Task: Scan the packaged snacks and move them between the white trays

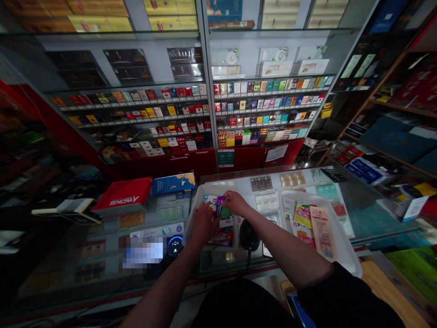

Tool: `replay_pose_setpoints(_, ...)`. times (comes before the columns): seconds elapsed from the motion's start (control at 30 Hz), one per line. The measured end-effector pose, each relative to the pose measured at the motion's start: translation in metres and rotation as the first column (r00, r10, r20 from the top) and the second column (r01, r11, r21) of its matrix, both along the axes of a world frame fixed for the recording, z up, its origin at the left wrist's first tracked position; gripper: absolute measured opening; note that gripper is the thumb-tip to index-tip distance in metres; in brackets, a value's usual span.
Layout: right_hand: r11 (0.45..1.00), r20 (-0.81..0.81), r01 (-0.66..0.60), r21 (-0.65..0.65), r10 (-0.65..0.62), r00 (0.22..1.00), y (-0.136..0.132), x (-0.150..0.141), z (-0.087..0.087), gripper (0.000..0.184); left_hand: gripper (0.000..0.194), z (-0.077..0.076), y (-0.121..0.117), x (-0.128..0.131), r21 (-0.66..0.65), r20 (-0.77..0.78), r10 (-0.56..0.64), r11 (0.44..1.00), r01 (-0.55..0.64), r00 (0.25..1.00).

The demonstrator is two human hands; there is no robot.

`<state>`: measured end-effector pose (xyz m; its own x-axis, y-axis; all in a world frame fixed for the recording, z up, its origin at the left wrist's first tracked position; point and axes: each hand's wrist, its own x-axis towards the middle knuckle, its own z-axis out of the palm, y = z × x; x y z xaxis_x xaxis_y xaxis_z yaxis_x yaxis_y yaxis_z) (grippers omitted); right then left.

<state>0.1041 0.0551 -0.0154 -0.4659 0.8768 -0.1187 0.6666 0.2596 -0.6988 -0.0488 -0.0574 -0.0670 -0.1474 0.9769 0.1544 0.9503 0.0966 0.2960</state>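
A white plastic tray on the glass counter holds several snack packets, including a red one near its front. My right hand reaches in from the right, its fingertips pinched on the end of a small purple packet. On the left of the same tray is my left hand, fingers apart over the packets and close to the purple one. Its palm side is hidden, and the undersides of the packets are covered too.
A second white tray at right holds a yellow packet and a long pink packet. A black scanner-like device stands between the trays. Left are a red box, a blue box and a lit round device. Cigarette shelves rise behind.
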Motion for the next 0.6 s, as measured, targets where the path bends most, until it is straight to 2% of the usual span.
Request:
replay_pose_setpoints(0.13, 1.000, -0.007, 0.010, -0.026, -0.010, 1.000, 0.003, 0.008, 0.001, 0.009, 0.022, 0.005, -0.002, -0.001, 0.078, -0.040, 0.023, 0.997, -0.020, 0.999)
replay_pose_setpoints(0.27, 0.998, -0.002, 0.027, -0.052, -0.027, 1.000, 0.006, 0.017, 0.006, 0.045, 0.012, 0.010, -0.004, -0.004, 0.184, -0.117, -0.016, 0.982, 0.038, 0.993)
replay_pose_setpoints(0.33, 0.997, 0.028, 0.038, -0.070, -0.036, 0.999, 0.007, 0.020, 0.007, 0.054, 0.007, 0.012, -0.005, -0.004, 0.222, -0.151, -0.035, 0.973, 0.069, 0.988)
replay_pose_setpoints(0.47, 0.984, 0.113, 0.101, -0.144, -0.085, 0.990, 0.006, 0.024, 0.003, 0.045, 0.005, 0.015, -0.005, -0.001, 0.255, -0.196, -0.051, 0.962, 0.102, 0.979)
replay_pose_setpoints(0.6, 0.973, -0.033, 0.127, -0.194, -0.136, 0.990, 0.007, 0.028, -0.009, 0.035, 0.007, 0.014, -0.004, 0.002, 0.263, -0.217, -0.051, 0.959, 0.108, 0.975)
